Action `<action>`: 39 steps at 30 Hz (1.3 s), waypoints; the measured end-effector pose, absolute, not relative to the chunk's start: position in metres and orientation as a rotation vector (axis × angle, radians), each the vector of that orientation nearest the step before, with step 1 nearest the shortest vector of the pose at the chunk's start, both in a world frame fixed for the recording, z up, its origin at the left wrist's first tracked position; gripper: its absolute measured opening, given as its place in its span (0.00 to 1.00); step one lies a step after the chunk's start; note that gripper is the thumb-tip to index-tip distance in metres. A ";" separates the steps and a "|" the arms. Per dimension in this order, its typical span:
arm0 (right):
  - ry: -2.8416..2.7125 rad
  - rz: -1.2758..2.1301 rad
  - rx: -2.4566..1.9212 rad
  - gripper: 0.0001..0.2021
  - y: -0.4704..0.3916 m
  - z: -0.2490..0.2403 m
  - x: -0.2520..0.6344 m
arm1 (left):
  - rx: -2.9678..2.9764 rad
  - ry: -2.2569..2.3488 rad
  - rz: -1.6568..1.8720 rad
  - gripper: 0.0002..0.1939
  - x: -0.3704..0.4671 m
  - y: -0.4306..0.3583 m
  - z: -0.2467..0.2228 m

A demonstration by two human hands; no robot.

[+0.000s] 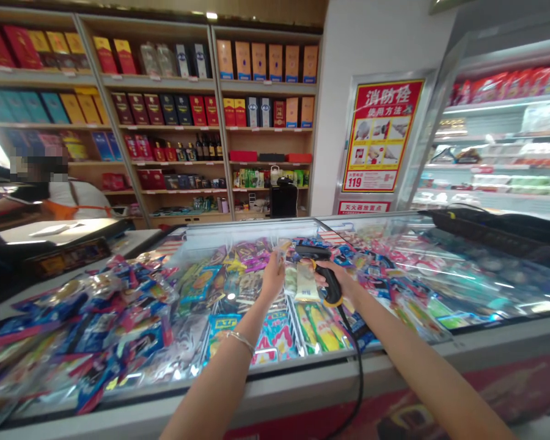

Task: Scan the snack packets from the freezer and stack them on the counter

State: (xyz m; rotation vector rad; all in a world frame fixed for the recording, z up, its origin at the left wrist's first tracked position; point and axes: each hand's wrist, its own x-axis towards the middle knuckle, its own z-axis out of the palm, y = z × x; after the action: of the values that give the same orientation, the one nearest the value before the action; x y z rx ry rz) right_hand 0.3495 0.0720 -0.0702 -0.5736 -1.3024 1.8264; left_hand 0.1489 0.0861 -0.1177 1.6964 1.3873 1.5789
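Stretched out over the chest freezer [302,371], my right hand [337,282] is wrapped round the handle of a black and yellow handheld scanner [330,286], whose cable hangs down over the freezer's front edge. The scanner's head points left, towards my left hand [275,273]. That hand has its fingers closed at a small, pale and yellowish item whose kind is too small to tell. A bracelet [241,342] circles my left wrist. Below both hands lie colourful ice-cream packets [323,327] in wire baskets inside the freezer.
Many wrapped packets [105,324] are heaped on the freezer's left part. A black object [490,235] rests on its right part. Behind stand shelves of boxed goods [174,110] and a lit display cooler [508,146]. A person in a white top [85,198] is at a counter on the left.
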 end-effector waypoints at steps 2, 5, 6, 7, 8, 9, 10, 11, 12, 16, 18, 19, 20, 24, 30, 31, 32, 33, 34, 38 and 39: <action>-1.268 1.800 -0.597 0.12 0.069 -0.066 0.349 | 1.792 1.455 1.534 0.22 0.150 0.083 -0.117; -1.205 1.731 -0.650 0.10 0.063 -0.055 0.344 | 1.848 1.519 1.499 0.23 0.143 0.074 -0.100; -1.184 1.701 -0.643 0.10 0.061 -0.049 0.341 | 1.856 1.543 1.519 0.23 0.137 0.070 -0.090; -1.165 1.677 -0.621 0.10 0.058 -0.043 0.336 | 1.865 1.576 1.551 0.23 0.128 0.064 -0.077; -1.152 1.662 -0.588 0.10 0.055 -0.037 0.330 | 1.878 1.623 1.592 0.22 0.117 0.057 -0.063; -1.143 1.661 -0.553 0.11 0.052 -0.031 0.323 | 1.871 1.694 1.647 0.22 0.103 0.049 -0.047; -1.135 1.676 -0.522 0.12 0.049 -0.026 0.314 | 1.875 1.777 1.658 0.23 0.086 0.039 -0.031; -1.125 1.700 -0.497 0.12 0.046 -0.022 0.303 | 1.895 1.890 1.624 0.24 0.066 0.028 -0.016; -1.112 1.730 -0.474 0.13 0.044 -0.019 0.291 | 1.941 2.022 1.551 0.24 0.045 0.017 -0.002; -1.029 1.842 -0.413 0.12 0.040 -0.019 0.228 | 1.951 2.688 1.046 0.25 -0.050 -0.025 0.034; -0.979 1.890 -0.436 0.10 0.037 -0.025 0.191 | 1.825 2.904 0.829 0.25 -0.092 -0.040 0.038; -0.958 1.931 -0.433 0.09 0.035 -0.029 0.173 | 1.744 2.973 0.760 0.25 -0.109 -0.045 0.036; -0.928 1.977 -0.431 0.08 0.032 -0.033 0.155 | 1.668 3.013 0.711 0.24 -0.123 -0.049 0.033; -0.860 2.160 -0.379 0.10 0.017 -0.055 0.101 | 1.261 3.125 0.676 0.19 -0.151 -0.047 0.006; -0.988 2.304 -0.515 0.12 0.005 -0.093 0.082 | 1.115 3.193 0.908 0.18 -0.151 -0.037 -0.026; -0.991 2.305 -0.521 0.12 0.004 -0.096 0.083 | 1.107 3.197 0.930 0.18 -0.150 -0.037 -0.027; -0.987 2.302 -0.523 0.12 0.004 -0.097 0.084 | 1.109 3.201 0.945 0.18 -0.150 -0.037 -0.028; -0.976 2.297 -0.519 0.12 0.005 -0.098 0.086 | 1.121 3.203 0.951 0.18 -0.149 -0.038 -0.029; -0.967 2.295 -0.515 0.12 0.005 -0.098 0.087 | 1.129 3.206 0.959 0.18 -0.148 -0.038 -0.029; -0.953 2.319 -0.485 0.12 0.007 -0.097 0.088 | 1.142 3.220 0.987 0.18 -0.146 -0.041 -0.029; -0.950 2.331 -0.468 0.11 0.007 -0.096 0.089 | 1.153 3.220 0.992 0.18 -0.145 -0.042 -0.029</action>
State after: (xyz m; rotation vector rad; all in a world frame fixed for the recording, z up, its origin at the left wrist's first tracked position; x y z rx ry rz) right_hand 0.0890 0.0072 -0.0957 -0.4682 -0.9498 2.3313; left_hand -0.1446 -0.0416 -0.0286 1.1528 3.2201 0.9916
